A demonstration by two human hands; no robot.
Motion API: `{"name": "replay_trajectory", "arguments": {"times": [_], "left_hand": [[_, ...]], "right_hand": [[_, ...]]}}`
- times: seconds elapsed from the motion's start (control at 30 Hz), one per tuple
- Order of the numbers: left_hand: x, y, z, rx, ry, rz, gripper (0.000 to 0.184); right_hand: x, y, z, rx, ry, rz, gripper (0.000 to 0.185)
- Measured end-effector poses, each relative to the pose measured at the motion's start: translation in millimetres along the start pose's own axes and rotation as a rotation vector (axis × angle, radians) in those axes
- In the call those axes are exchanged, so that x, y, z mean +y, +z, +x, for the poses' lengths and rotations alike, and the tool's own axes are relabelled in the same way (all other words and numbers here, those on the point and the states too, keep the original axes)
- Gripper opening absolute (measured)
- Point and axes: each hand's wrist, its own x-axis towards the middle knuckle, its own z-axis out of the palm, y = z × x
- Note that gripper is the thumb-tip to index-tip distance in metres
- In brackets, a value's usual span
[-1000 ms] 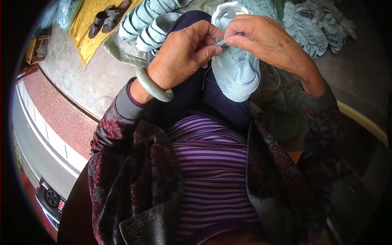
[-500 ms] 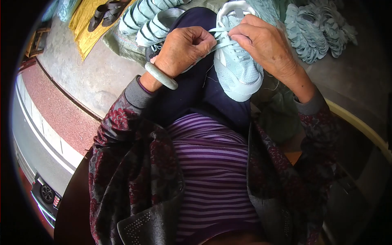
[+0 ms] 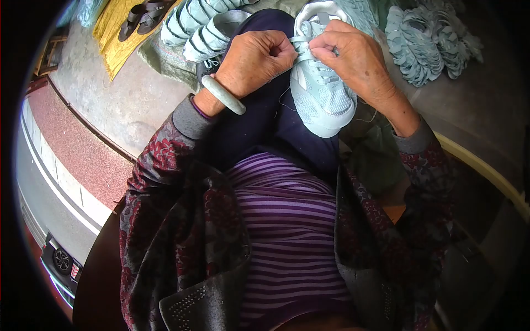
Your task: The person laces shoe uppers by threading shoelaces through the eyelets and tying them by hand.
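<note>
A pale blue sneaker (image 3: 324, 99) rests on my lap, its toe pointing toward my body. Across its tongue run light blue shoelaces (image 3: 301, 47). My left hand (image 3: 262, 58), with a pale bangle (image 3: 223, 94) at the wrist, pinches a lace at the side of the shoe. Over the lacing, my right hand (image 3: 353, 60) has thumb and forefinger closed on a lace too. The fingers partly cover the lace ends. Dark trousers (image 3: 254, 127) lie under the shoe.
Stacked pale blue shoe pieces (image 3: 204, 27) lie beyond my left hand, with more bundled pieces (image 3: 425, 44) at the upper right. Dark sandals (image 3: 144, 19) sit on yellow cloth (image 3: 113, 38). A curved yellow edge (image 3: 480, 165) runs at the right.
My left hand has moved slightly right, closer to the shoe, and the lace stretch between the hands is shorter. My right hand and the sneaker stay nearly in place.
</note>
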Motion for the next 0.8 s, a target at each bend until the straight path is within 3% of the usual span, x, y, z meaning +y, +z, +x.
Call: {"name": "replay_trajectory", "arguments": {"times": [0.1, 0.2, 0.3, 0.37, 0.53, 0.63, 0.7, 0.8], "left_hand": [[9, 0, 1, 0.047, 0.099, 0.131, 0.01], [25, 6, 2, 0.165, 0.34, 0.458, 0.011], [24, 8, 7, 0.113, 0.322, 0.427, 0.01], [17, 4, 12, 0.029, 0.148, 0.245, 0.011], [7, -9, 4, -0.08, 0.025, 0.146, 0.018], [9, -8, 5, -0.068, 0.039, 0.146, 0.016], [18, 0, 8, 0.031, 0.188, 0.443, 0.017], [21, 1, 9, 0.057, 0.245, 0.478, 0.018]], "right_hand": [[-1, 1, 1, 0.006, 0.002, -0.003, 0.013], [1, 3, 2, -0.007, 0.004, 0.007, 0.014], [2, 2, 3, -0.02, 0.015, 0.033, 0.014], [2, 4, -1, -0.018, 0.029, 0.047, 0.014], [-1, 3, 0, -0.025, 0.036, 0.043, 0.013], [-2, 5, 2, -0.02, 0.014, 0.014, 0.011], [0, 7, 2, -0.008, 0.013, 0.032, 0.01], [-1, 2, 1, -0.023, 0.018, 0.032, 0.008]]}}
